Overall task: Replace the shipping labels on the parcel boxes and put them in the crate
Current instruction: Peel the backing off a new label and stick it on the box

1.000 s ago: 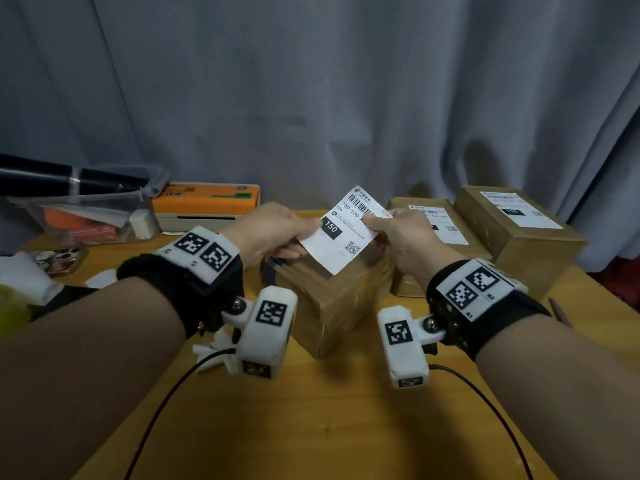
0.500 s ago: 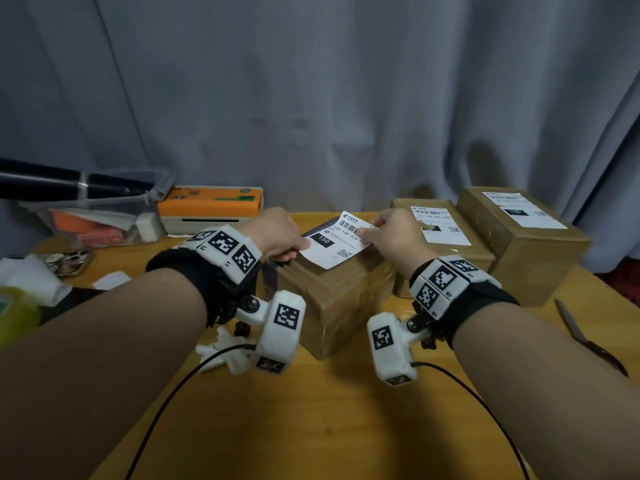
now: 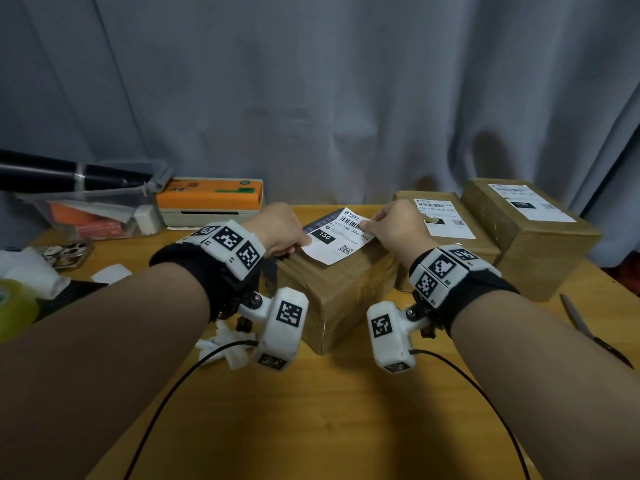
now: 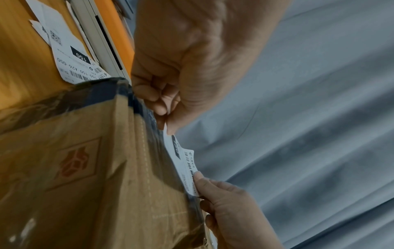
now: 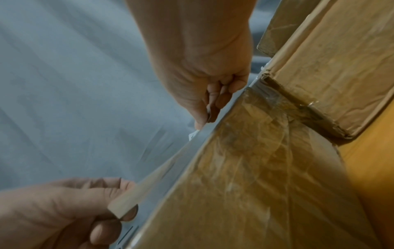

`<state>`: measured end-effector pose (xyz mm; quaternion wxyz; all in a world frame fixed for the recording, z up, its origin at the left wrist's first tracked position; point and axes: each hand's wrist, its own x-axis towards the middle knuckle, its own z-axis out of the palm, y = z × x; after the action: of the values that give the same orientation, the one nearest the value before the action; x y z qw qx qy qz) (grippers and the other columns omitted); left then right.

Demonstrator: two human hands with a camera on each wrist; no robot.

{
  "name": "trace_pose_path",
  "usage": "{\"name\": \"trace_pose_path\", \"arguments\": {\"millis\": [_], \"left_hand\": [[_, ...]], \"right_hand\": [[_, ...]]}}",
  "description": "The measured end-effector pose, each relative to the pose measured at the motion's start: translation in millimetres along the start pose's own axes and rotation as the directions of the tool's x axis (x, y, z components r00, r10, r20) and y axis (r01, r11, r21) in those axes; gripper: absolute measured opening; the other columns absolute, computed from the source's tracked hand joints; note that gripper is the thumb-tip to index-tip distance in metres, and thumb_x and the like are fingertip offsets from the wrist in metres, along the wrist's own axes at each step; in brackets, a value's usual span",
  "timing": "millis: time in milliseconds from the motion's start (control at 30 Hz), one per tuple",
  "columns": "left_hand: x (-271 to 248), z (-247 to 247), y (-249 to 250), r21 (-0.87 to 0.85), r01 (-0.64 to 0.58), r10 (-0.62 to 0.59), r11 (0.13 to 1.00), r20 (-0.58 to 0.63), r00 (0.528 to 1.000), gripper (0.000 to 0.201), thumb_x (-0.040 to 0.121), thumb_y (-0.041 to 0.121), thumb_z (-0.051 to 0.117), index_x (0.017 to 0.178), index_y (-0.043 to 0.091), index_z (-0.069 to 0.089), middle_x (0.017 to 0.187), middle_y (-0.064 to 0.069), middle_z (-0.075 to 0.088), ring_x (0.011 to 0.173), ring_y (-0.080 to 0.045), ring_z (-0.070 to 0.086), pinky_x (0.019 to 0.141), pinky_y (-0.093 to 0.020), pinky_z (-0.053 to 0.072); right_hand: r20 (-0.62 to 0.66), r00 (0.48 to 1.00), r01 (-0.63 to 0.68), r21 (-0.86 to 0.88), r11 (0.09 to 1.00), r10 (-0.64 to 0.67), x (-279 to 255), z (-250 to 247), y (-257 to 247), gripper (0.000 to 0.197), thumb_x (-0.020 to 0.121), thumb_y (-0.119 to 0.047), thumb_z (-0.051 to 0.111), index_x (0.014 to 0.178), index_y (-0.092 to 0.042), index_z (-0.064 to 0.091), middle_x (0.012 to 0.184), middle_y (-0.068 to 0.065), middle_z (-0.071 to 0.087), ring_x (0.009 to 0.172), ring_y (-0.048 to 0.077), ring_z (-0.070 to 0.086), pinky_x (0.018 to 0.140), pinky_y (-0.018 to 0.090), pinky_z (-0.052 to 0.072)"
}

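A white shipping label (image 3: 337, 237) printed with "150" lies almost flat over the top of the brown taped parcel box (image 3: 332, 292) at the table's centre. My left hand (image 3: 304, 242) pinches the label's near left corner between thumb and fingers. My right hand (image 3: 372, 223) pinches its far right edge. In the left wrist view the left hand (image 4: 168, 124) holds the label (image 4: 183, 165) just off the box's top edge (image 4: 136, 151). From the right wrist, the right hand (image 5: 206, 116) is seen gripping the label at the box's corner (image 5: 255, 185).
Two more labelled parcel boxes (image 3: 446, 237) (image 3: 530, 237) stand at the right rear. An orange-topped label printer (image 3: 207, 199) and a clear bin (image 3: 93, 213) sit at the left rear. Scissors (image 3: 585, 323) lie at the right, a tape roll (image 3: 14, 303) at the left. A loose label (image 4: 72, 57) lies by the printer.
Both hands have brought the label down from a raised, tilted position in the air to nearly flat on the top of the centre box.
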<state>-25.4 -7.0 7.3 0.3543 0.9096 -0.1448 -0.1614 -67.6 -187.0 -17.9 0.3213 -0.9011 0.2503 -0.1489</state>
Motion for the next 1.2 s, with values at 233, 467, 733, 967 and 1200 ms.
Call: {"name": "trace_pose_path", "arguments": {"millis": [233, 467, 733, 967, 1200], "left_hand": [[2, 0, -1, 0.022, 0.001, -0.001, 1.000, 0.001, 1.000, 0.005, 0.086, 0.005, 0.063, 0.084, 0.004, 0.058, 0.063, -0.011, 0.054, 0.052, -0.018, 0.046, 0.048, -0.024, 0.039], [4, 3, -5, 0.012, -0.005, 0.004, 1.000, 0.008, 1.000, 0.011, 0.085, 0.002, 0.063, 0.078, 0.006, 0.054, 0.060, -0.010, 0.052, 0.050, -0.017, 0.045, 0.048, -0.024, 0.038], [4, 5, -4, 0.055, -0.017, 0.017, 0.998, 0.001, 1.000, 0.012, 0.085, 0.006, 0.064, 0.077, 0.009, 0.055, 0.061, -0.007, 0.053, 0.055, -0.018, 0.049, 0.052, -0.024, 0.040], [-1, 2, -2, 0.157, -0.037, 0.037, 0.987, 0.002, 0.999, 0.016, 0.085, 0.012, 0.065, 0.097, 0.002, 0.062, 0.071, -0.005, 0.056, 0.077, -0.023, 0.052, 0.067, -0.028, 0.042], [0, 3, -6, 0.098, -0.035, 0.037, 0.995, -0.017, 0.999, 0.018, 0.085, 0.013, 0.066, 0.100, 0.006, 0.058, 0.079, -0.005, 0.057, 0.081, -0.021, 0.052, 0.065, -0.025, 0.040]], "right_hand": [[-0.010, 1.000, 0.017, -0.045, 0.999, -0.018, 5, 4, 2, 0.025, 0.083, -0.031, 0.071, 0.091, -0.008, 0.072, 0.093, 0.006, 0.069, 0.089, 0.022, 0.062, 0.077, 0.032, 0.050], [-0.044, 0.997, 0.059, -0.172, 0.983, -0.067, 7, 9, 6, 0.033, 0.082, -0.035, 0.070, 0.101, -0.008, 0.067, 0.106, 0.009, 0.065, 0.103, 0.027, 0.060, 0.089, 0.040, 0.051], [0.661, 0.629, 0.662, -0.181, 0.727, -0.409, -20, 24, -1, 0.055, 0.101, -0.044, 0.012, 0.152, -0.023, 0.011, 0.160, -0.006, 0.004, 0.147, 0.007, 0.001, 0.119, 0.032, -0.006], [0.599, 0.773, 0.544, -0.453, 0.706, -0.210, 7, 4, 8, 0.062, 0.097, -0.054, 0.000, 0.152, -0.025, 0.001, 0.160, -0.006, -0.005, 0.147, 0.011, -0.007, 0.118, 0.043, -0.013], [0.670, 0.678, 0.639, -0.332, 0.694, -0.304, -5, 12, 3, 0.055, 0.099, -0.048, 0.000, 0.151, -0.031, 0.001, 0.159, -0.012, -0.005, 0.146, 0.008, -0.007, 0.117, 0.042, -0.016]]}}
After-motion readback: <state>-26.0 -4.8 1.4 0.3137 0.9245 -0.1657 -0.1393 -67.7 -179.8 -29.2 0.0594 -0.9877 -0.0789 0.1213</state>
